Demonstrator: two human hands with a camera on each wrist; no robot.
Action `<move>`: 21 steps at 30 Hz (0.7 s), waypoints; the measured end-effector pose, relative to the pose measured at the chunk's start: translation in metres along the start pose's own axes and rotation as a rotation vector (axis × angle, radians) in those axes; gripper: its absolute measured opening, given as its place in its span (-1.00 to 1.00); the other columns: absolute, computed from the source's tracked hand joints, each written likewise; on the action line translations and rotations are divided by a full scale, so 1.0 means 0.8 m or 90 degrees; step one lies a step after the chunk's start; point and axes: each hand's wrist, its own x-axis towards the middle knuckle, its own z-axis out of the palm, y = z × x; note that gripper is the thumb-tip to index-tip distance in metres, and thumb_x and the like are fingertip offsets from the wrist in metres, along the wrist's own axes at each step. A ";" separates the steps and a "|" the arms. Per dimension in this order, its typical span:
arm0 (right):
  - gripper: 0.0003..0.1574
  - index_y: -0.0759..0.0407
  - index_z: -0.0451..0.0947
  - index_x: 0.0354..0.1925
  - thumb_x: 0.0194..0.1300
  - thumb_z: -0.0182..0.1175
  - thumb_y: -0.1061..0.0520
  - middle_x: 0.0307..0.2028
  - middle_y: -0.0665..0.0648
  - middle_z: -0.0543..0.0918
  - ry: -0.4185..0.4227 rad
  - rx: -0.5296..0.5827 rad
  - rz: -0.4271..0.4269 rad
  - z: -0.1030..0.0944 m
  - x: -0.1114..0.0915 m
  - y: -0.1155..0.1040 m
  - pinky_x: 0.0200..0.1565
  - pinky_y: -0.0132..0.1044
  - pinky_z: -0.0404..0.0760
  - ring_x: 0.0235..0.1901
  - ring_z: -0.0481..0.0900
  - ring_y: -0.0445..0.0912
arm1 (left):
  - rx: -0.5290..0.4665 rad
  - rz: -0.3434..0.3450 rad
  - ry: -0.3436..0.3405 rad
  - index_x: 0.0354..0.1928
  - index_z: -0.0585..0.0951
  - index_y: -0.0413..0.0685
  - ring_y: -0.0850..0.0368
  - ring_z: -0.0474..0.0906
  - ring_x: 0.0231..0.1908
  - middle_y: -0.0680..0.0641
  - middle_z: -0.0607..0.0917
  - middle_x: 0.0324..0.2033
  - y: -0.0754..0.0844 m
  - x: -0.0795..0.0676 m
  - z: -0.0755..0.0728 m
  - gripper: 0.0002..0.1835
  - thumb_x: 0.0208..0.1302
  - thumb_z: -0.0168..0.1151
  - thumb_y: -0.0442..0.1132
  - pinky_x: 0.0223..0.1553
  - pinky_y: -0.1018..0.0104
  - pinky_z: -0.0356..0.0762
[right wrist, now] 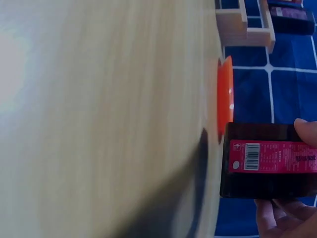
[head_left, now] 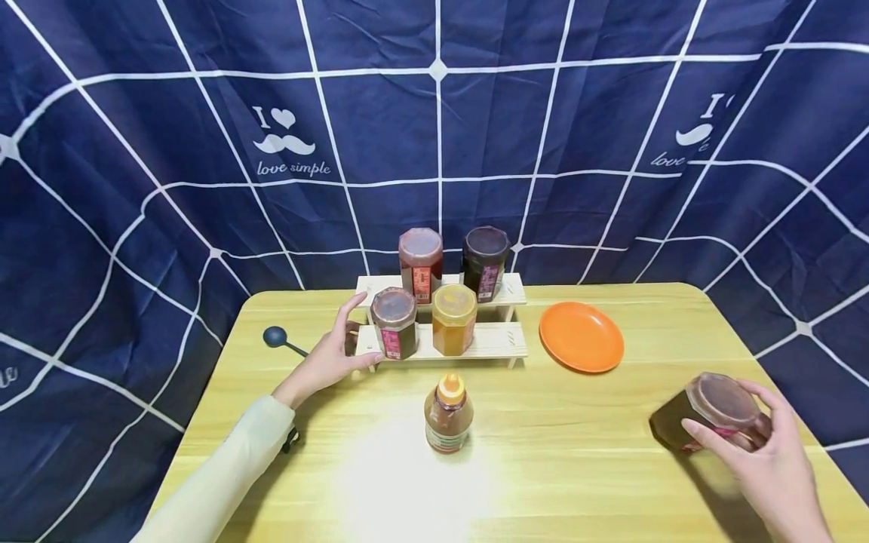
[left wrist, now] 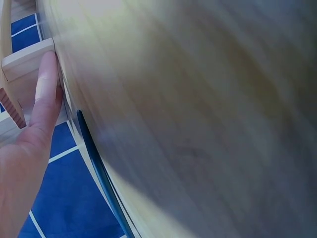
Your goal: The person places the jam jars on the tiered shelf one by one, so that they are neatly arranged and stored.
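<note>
My right hand [head_left: 774,452] grips a dark jam jar [head_left: 689,422] with a pink label by its sides, over the table's right side. Its label and barcode show in the right wrist view. My left hand [head_left: 333,351] is spread around the left end of a two-step wooden rack [head_left: 489,343], thumb along the lower step's edge. Beside that thumb stands another dark jar [head_left: 395,324] with a pink label. An amber jar [head_left: 453,324] shares the lower step. On the upper step are a red jar [head_left: 421,264] and a dark purple jar [head_left: 485,264].
A squeeze bottle [head_left: 448,418] with an orange cap stands in front of the rack. Right of the rack lies an orange plate [head_left: 581,337]. A dark spoon [head_left: 275,336] lies at the left, partly behind my left hand. Blue checked cloth [head_left: 380,136] hangs behind the table.
</note>
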 end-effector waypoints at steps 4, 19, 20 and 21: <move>0.16 -0.18 0.29 0.54 0.21 0.54 0.51 -0.02 -0.28 0.74 0.009 -0.037 -0.013 0.011 0.000 -0.012 -0.19 -0.59 0.60 -0.15 0.72 -0.42 | 0.003 0.003 -0.001 0.76 -0.06 0.37 -0.16 0.71 0.00 -0.37 0.64 0.16 0.000 0.002 0.001 0.23 0.33 0.62 -0.29 0.09 -0.15 0.62; 0.24 0.07 0.28 0.60 0.10 0.64 0.47 0.05 -0.31 0.66 -0.014 -0.128 -0.142 0.075 0.023 -0.044 0.00 -0.64 0.53 -0.08 0.66 -0.43 | 0.005 0.005 0.002 0.75 -0.05 0.36 -0.13 0.72 -0.01 -0.35 0.66 0.14 -0.002 0.002 0.000 0.22 0.33 0.62 -0.29 0.07 -0.07 0.63; 0.25 0.09 0.28 0.60 0.09 0.65 0.46 0.06 -0.30 0.66 -0.020 -0.133 -0.153 0.079 0.024 -0.047 0.01 -0.64 0.53 -0.07 0.66 -0.44 | 0.005 0.003 0.002 0.75 -0.05 0.36 -0.13 0.72 -0.01 -0.34 0.66 0.14 -0.002 0.001 0.000 0.22 0.33 0.62 -0.29 0.07 -0.06 0.63; 0.25 0.11 0.28 0.60 0.08 0.66 0.45 0.07 -0.30 0.65 -0.026 -0.135 -0.161 0.083 0.026 -0.050 0.02 -0.65 0.52 -0.05 0.65 -0.44 | 0.005 0.003 0.003 0.75 -0.05 0.36 -0.13 0.73 -0.02 -0.34 0.66 0.14 -0.001 0.001 0.000 0.22 0.32 0.62 -0.29 0.06 -0.06 0.63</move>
